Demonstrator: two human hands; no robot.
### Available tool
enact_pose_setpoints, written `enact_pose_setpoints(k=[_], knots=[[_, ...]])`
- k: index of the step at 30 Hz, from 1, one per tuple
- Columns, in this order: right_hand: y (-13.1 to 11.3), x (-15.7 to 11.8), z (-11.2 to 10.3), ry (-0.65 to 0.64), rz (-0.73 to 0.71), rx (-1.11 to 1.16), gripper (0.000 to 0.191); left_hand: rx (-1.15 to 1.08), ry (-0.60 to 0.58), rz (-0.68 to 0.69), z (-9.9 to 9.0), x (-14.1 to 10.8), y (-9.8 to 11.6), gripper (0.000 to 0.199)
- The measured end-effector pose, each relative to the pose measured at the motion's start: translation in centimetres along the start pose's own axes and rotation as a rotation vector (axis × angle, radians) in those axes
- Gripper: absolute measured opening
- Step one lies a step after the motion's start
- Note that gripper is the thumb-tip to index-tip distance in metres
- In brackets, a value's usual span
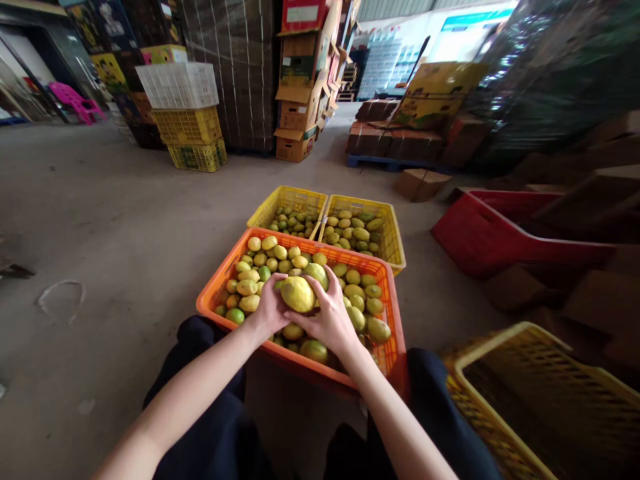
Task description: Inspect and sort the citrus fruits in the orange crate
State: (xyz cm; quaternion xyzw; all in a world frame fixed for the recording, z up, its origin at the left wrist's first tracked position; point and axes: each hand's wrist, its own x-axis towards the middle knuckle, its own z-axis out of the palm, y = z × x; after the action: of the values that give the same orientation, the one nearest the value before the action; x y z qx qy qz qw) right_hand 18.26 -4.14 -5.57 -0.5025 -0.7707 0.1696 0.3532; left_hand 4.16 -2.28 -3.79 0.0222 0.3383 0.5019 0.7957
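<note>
Over the orange crate [395,313] of lemons, my two hands come together near its middle. A large yellow lemon [297,295] sits between them. My left hand [269,310] is closed on its left side, the fingers partly hidden behind it. My right hand [331,313] has its thumb under that lemon and its fingers curled round a greener lemon [316,273] just behind. Loose lemons [247,287] in yellow and green lie all around below. How far the left fingertips reach cannot be seen.
Two yellow crates [397,233] with more fruit stand against the far side. To the right are a red bin [465,233] and a yellow basket [500,393]. Stacked crates [187,127], cartons [295,113] and a loaded pallet [395,143] stand farther back.
</note>
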Motion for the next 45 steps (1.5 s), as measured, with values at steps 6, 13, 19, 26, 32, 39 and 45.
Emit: enact_pose_setpoints(k=[6, 13, 19, 26, 32, 39, 45], knots=[[0.3, -0.1, 1.1, 0.218, -0.357, -0.067, 0.055, -0.055, -0.031, 0.019, 0.8, -0.7, 0.1, 0.031], [-0.7, -0.1, -0.5, 0.475, -0.334, -0.015, 0.060, 0.127, -0.136, 0.055, 1.7, -0.1, 1.5, 0.030], [0.2, 1.0, -3.1, 0.377, 0.169, 0.477, 0.056, 0.583, -0.231, 0.595, 0.9, -0.8, 3.0, 0.055], [0.8, 1.4, -3.3, 0.434, 0.133, 0.458, 0.058, 1.141, -0.417, 0.908, -0.2, -1.4, 3.1, 0.053], [0.8, 1.2, -2.9, 0.343, 0.009, 0.310, 0.054, 1.485, -0.510, 1.083, -0.7, -0.8, 3.0, 0.055], [1.3, 1.1, -3.0, 0.357, -0.050, 0.237, 0.055, 1.520, -0.420, 1.156, -1.2, -0.2, 3.1, 0.058], [1.5, 1.2, -2.7, 0.355, -0.092, 0.224, 0.054, 1.488, -0.436, 1.030, -0.8, -0.9, 3.5, 0.057]])
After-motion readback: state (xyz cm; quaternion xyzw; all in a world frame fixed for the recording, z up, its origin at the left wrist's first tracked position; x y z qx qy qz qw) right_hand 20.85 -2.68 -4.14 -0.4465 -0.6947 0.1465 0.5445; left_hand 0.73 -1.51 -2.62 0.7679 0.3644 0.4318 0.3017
